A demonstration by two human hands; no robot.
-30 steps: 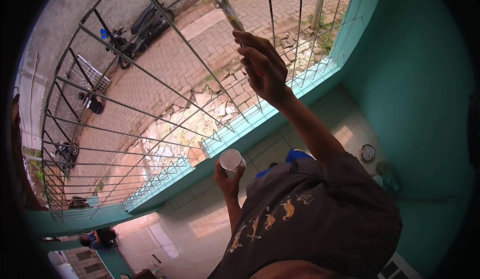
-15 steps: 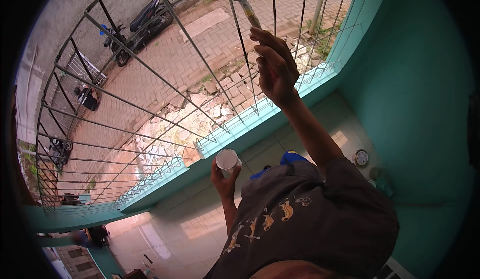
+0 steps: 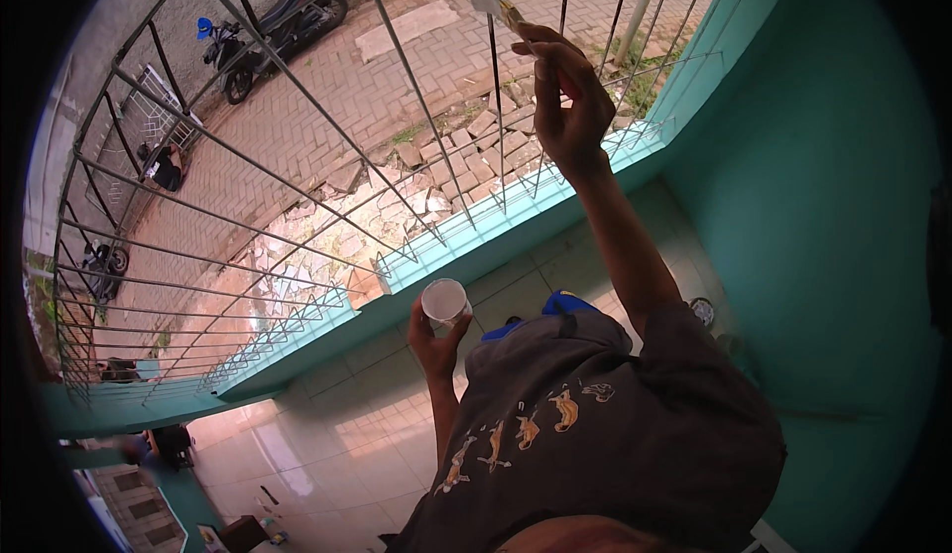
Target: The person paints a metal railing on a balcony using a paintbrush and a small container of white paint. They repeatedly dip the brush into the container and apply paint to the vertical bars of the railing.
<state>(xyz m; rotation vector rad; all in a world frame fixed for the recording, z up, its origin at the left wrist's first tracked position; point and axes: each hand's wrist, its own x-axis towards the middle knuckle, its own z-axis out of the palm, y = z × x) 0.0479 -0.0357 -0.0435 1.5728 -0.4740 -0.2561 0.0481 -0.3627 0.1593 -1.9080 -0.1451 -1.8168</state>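
My right hand (image 3: 575, 117) is raised toward the dark metal window grille (image 3: 426, 122), its fingers closed round the handle of a paintbrush (image 3: 503, 7). The brush slants up and to the left. Its greyish bristles overlap one upright bar in the picture; whether they touch it I cannot tell. Lower down, near my body, my left hand (image 3: 434, 347) grips a white cup (image 3: 445, 301) by its side. The cup's round mouth faces up, and its inside looks whitish.
A turquoise sill (image 3: 436, 246) runs below the grille, and a turquoise wall (image 3: 793, 216) stands at right. On the tiled floor sits a round tin or lid (image 3: 702, 310). Beyond the bars lie broken paving pieces (image 3: 342, 221) and a parked motorcycle (image 3: 283, 32).
The view has shifted slightly. The paintbrush has turned, showing more of its flat bristle side, and my right wrist is bent differently. My left hand keeps holding the cup.
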